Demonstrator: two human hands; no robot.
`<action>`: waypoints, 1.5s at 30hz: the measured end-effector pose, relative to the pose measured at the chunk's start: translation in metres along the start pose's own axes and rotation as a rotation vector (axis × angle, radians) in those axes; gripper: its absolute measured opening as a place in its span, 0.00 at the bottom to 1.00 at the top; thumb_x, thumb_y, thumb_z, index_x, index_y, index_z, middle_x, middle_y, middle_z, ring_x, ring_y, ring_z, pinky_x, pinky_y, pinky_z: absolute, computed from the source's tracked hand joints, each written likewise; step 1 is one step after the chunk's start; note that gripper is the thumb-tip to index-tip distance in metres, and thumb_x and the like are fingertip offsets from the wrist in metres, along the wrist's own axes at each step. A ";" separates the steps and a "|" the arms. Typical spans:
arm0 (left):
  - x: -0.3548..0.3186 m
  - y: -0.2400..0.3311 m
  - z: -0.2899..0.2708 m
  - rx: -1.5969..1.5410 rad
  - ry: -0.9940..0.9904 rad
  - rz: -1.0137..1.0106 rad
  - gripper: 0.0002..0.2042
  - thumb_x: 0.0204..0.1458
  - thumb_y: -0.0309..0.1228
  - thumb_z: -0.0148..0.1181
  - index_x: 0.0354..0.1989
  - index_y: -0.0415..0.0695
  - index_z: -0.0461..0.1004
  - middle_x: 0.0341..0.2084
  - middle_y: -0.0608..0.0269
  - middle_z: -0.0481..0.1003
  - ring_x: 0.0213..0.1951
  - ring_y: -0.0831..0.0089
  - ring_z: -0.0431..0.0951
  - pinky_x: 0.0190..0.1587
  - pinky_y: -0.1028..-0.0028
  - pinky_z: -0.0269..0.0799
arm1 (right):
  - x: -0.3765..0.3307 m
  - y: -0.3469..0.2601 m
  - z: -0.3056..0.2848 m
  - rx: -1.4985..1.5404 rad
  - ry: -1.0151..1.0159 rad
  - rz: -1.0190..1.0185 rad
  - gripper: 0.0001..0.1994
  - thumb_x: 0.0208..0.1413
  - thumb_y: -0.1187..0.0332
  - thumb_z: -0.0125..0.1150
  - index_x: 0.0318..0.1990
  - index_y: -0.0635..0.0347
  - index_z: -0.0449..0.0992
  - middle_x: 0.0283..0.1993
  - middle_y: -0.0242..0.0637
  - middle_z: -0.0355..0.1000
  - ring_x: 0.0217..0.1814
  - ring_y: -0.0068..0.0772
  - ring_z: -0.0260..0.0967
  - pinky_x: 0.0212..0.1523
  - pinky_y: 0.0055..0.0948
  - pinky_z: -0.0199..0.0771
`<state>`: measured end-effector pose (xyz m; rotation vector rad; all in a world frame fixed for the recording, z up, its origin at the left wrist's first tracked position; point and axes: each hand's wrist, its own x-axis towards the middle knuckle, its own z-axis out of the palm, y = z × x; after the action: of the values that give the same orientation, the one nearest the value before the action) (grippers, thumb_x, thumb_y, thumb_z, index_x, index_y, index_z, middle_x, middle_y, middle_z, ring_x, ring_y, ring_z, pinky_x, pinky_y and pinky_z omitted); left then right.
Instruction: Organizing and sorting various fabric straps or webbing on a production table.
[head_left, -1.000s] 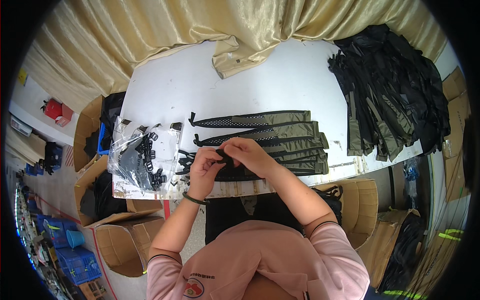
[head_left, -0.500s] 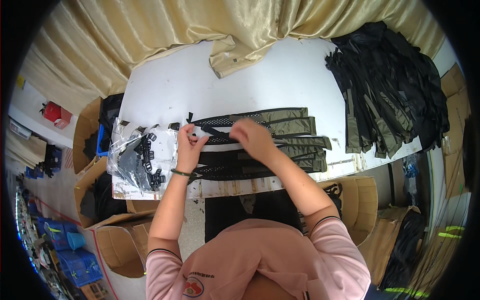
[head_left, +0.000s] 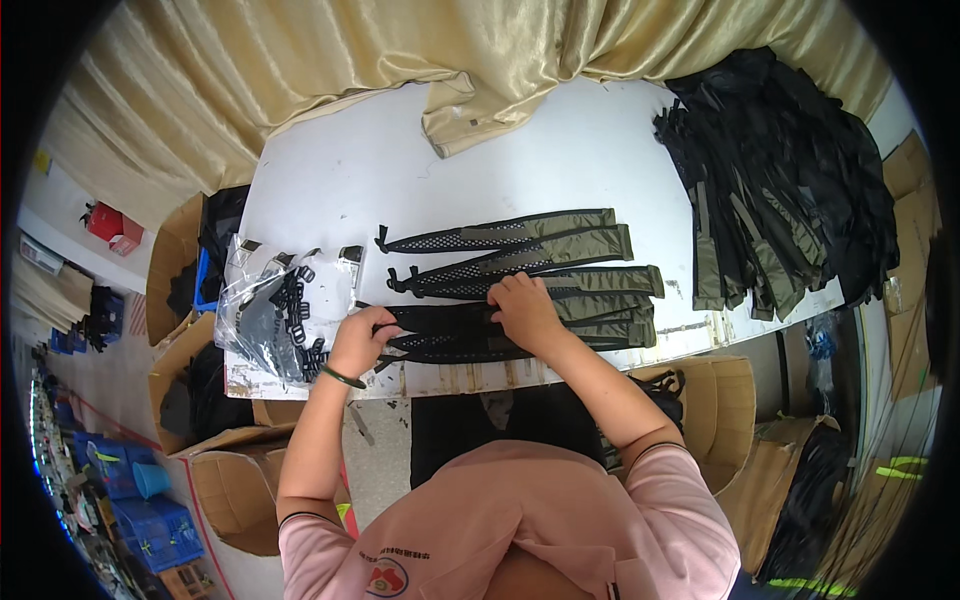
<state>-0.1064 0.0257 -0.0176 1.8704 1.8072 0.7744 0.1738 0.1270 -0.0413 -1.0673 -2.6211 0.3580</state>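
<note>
Pinching the narrow left end of a black strap (head_left: 440, 319), the left hand (head_left: 357, 344) is at the near left of the table (head_left: 480, 170), with its grip closed on the cloth between thumb and fingers. The right hand (head_left: 525, 312) lies palm down over the straps, to the right of the left one, its fingers bent and touching the cloth; I cannot tell whether its grip has hold of anything. The black strap lies flat between the two hands, in the near part of the table.

More straps lie side by side beyond it, narrow mesh ends to the left and wider olive ends to the right. The farthest ones (head_left: 582, 241) are well apart from both hands. A dark bracelet (head_left: 343, 378) circles the left wrist.

Just left of the left hand is a clear bag (head_left: 240, 318), spread on the table, with black buckles (head_left: 296, 312) clustered on its right part. At the far right of the table is a big pile (head_left: 760, 200) of black and olive pieces, partly hanging over the right edge. A shiny gold curtain (head_left: 380, 45) hangs along the far side, and its hem spills onto the table. Off the table, at the near left, are a cardboard box (head_left: 226, 495), a blue crate (head_left: 155, 532) and a light blue bucket (head_left: 152, 480).
</note>
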 end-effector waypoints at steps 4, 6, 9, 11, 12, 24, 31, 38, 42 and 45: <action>-0.001 0.045 -0.006 -0.496 -0.182 -0.294 0.03 0.51 0.24 0.60 0.33 0.38 0.76 0.22 0.68 0.75 0.21 0.85 0.69 0.22 0.83 0.67 | 0.019 -0.066 -0.033 0.613 0.091 -0.164 0.19 0.45 0.70 0.65 0.47 0.58 0.69 0.42 0.41 0.72 0.47 0.45 0.68 0.46 0.41 0.66; 0.000 0.057 -0.003 -0.529 -0.143 -0.308 0.03 0.51 0.24 0.60 0.33 0.38 0.76 0.23 0.68 0.75 0.21 0.85 0.69 0.22 0.84 0.66 | 0.026 -0.079 -0.035 0.878 -0.056 -0.201 0.20 0.46 0.72 0.64 0.48 0.58 0.68 0.42 0.42 0.72 0.46 0.47 0.70 0.45 0.40 0.68; -0.002 0.047 -0.009 -0.606 -0.104 -0.296 0.03 0.52 0.22 0.59 0.35 0.38 0.74 0.24 0.68 0.75 0.21 0.85 0.70 0.22 0.85 0.66 | 0.035 -0.073 -0.016 0.836 -0.018 -0.176 0.17 0.47 0.76 0.61 0.47 0.60 0.68 0.39 0.44 0.73 0.41 0.47 0.72 0.40 0.37 0.71; -0.009 0.035 -0.011 -0.732 -0.060 -0.309 0.04 0.51 0.19 0.58 0.35 0.37 0.74 0.25 0.66 0.76 0.22 0.83 0.72 0.24 0.84 0.67 | 0.034 -0.060 -0.006 0.863 -0.074 -0.139 0.14 0.48 0.77 0.60 0.44 0.61 0.70 0.38 0.44 0.73 0.40 0.47 0.72 0.39 0.37 0.72; -0.012 0.035 -0.011 -0.739 -0.035 -0.307 0.05 0.50 0.17 0.58 0.35 0.37 0.73 0.25 0.66 0.76 0.22 0.83 0.72 0.25 0.84 0.68 | 0.032 -0.060 -0.006 0.857 -0.049 -0.162 0.10 0.49 0.76 0.60 0.40 0.62 0.72 0.37 0.44 0.73 0.40 0.46 0.72 0.39 0.37 0.71; -0.024 0.047 -0.001 -0.888 0.054 -0.265 0.04 0.50 0.17 0.58 0.34 0.37 0.74 0.26 0.64 0.77 0.26 0.81 0.75 0.29 0.82 0.72 | 0.028 -0.088 -0.007 0.821 0.021 -0.228 0.09 0.50 0.71 0.60 0.40 0.62 0.75 0.35 0.44 0.73 0.39 0.47 0.72 0.39 0.36 0.71; -0.025 -0.022 -0.054 -0.006 0.267 -0.394 0.11 0.45 0.34 0.67 0.33 0.40 0.77 0.29 0.57 0.77 0.31 0.67 0.77 0.37 0.72 0.71 | 0.016 -0.081 -0.002 0.878 -0.040 -0.115 0.06 0.52 0.72 0.59 0.36 0.64 0.75 0.34 0.45 0.73 0.37 0.49 0.71 0.38 0.37 0.71; -0.057 -0.105 -0.056 0.514 0.086 -0.400 0.09 0.43 0.32 0.66 0.29 0.42 0.75 0.28 0.53 0.74 0.30 0.55 0.75 0.34 0.63 0.71 | 0.024 -0.081 -0.003 0.794 -0.090 -0.222 0.07 0.52 0.70 0.59 0.36 0.64 0.75 0.32 0.45 0.73 0.35 0.46 0.71 0.35 0.36 0.70; -0.034 -0.035 -0.040 0.037 0.272 -0.222 0.04 0.46 0.22 0.63 0.30 0.41 0.74 0.21 0.60 0.73 0.23 0.76 0.73 0.26 0.78 0.67 | 0.031 -0.076 -0.006 1.142 -0.384 0.106 0.08 0.53 0.70 0.59 0.36 0.65 0.76 0.27 0.36 0.74 0.29 0.26 0.70 0.32 0.25 0.69; -0.028 0.007 -0.006 -0.535 0.267 -0.147 0.06 0.50 0.18 0.60 0.35 0.40 0.73 0.26 0.70 0.75 0.28 0.87 0.72 0.31 0.85 0.68 | 0.035 -0.083 -0.016 1.511 -0.443 0.200 0.09 0.53 0.68 0.60 0.35 0.67 0.77 0.27 0.31 0.73 0.28 0.17 0.67 0.31 0.19 0.67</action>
<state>-0.1046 -0.0029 -0.0112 1.3241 1.6430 1.3451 0.1023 0.0957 0.0072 -0.6255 -1.5678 2.2593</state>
